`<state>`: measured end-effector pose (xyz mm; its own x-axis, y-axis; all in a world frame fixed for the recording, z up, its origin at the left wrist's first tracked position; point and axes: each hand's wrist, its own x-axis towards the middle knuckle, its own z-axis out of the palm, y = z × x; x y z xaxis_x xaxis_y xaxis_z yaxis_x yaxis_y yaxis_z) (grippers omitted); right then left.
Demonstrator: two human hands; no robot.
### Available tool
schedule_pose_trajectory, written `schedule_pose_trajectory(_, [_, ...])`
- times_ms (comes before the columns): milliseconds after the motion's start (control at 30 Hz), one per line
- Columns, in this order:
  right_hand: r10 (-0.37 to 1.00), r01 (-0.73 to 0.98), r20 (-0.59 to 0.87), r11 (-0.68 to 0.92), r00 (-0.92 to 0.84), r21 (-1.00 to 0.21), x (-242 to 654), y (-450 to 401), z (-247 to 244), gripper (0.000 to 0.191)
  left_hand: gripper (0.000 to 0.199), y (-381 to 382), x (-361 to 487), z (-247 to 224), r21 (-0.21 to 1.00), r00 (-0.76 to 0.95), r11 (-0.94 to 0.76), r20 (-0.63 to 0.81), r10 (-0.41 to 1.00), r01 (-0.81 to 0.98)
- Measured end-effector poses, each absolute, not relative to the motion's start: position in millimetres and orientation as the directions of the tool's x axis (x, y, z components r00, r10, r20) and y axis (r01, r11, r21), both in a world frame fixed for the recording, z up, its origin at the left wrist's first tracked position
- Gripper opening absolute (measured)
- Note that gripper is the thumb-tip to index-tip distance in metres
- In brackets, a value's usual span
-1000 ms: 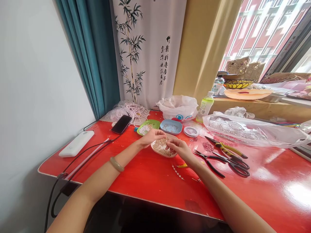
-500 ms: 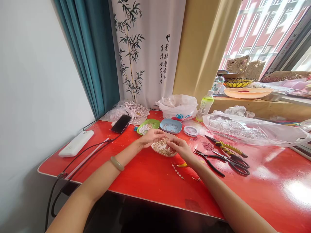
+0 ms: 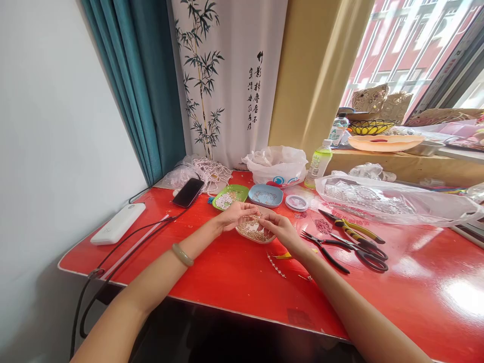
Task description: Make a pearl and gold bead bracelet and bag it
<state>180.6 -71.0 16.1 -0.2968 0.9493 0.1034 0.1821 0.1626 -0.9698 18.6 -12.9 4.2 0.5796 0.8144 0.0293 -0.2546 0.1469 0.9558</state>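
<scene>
Above a small pale dish (image 3: 254, 240) of gold beads (image 3: 249, 231), my two hands come together. My left hand (image 3: 235, 216) has its thumb and fingertips pinched at the dish's far side. Close to those fingertips, my right hand (image 3: 279, 227) is pinched too, over the dish's right part. Whatever lies between the fingers is too small to make out. Just in front of the dish, a short string of pearl-like beads (image 3: 277, 266) lies on the red table, beside a yellow object (image 3: 284, 256) partly hidden by my right forearm.
Behind the dish stand a green dish (image 3: 230, 197) and a blue dish (image 3: 265, 196), both with small pieces. To the right lie black-handled pliers (image 3: 327, 252), scissors (image 3: 363, 253) and yellow-black pliers (image 3: 351, 229). A phone (image 3: 188, 192) and white power bank (image 3: 118, 223) are left.
My right hand's fingertips have shifted slightly up and toward my left fingertips. My left hand stays almost in place, and the dishes and tools have not moved.
</scene>
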Motion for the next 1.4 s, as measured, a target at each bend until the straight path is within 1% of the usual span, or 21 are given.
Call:
schedule_pose_trajectory(367, [0.945, 0.171, 0.124, 0.182, -0.303, -0.968, 181, -70, 15, 0.026, 0.025, -16, 19, 8, 0.961, 0.591, 0.141, 0.029, 0.806, -0.240])
schedule_pose_trajectory(633, [0.947, 0.170, 0.127, 0.183, -0.296, -0.968, 182, -69, 13, 0.027, 0.025, -16, 19, 8, 0.976, 0.599, 0.106, 0.031, 0.801, -0.191])
schedule_pose_trajectory(800, [0.950, 0.171, 0.131, 0.185, -0.284, -0.968, 181, -69, 13, 0.028, 0.027, -17, 18, 9, 0.991, 0.586, 0.047, 0.035, 0.810, -0.125])
schedule_pose_trajectory(933, [0.954, 0.172, 0.138, 0.187, -0.266, -0.967, 181, -69, 13, 0.029, 0.030, -11, 12, 13, 0.997, 0.497, -0.057, 0.078, 0.864, -0.059])
schedule_pose_trajectory(1033, [0.955, 0.178, 0.133, 0.184, -0.265, -0.967, 181, -69, 14, 0.029, 0.030, 2, -1, 14, 0.987, 0.371, -0.153, 0.125, 0.920, 0.046])
schedule_pose_trajectory(1133, [0.956, 0.186, 0.129, 0.182, -0.264, -0.966, 182, -70, 15, 0.029, 0.021, 21, -21, 10, 0.949, 0.247, -0.228, 0.172, 0.953, 0.217])
schedule_pose_trajectory(1267, [0.956, 0.192, 0.128, 0.182, -0.264, -0.964, 181, -70, 16, 0.028, 0.008, 42, -47, 1, 0.853, 0.128, -0.251, 0.216, 0.968, 0.458])
schedule_pose_trajectory(1400, [0.957, 0.194, 0.132, 0.185, -0.259, -0.963, 181, -71, 16, 0.029, 0.007, 46, -56, -7, 0.735, 0.098, -0.247, 0.241, 0.966, 0.631])
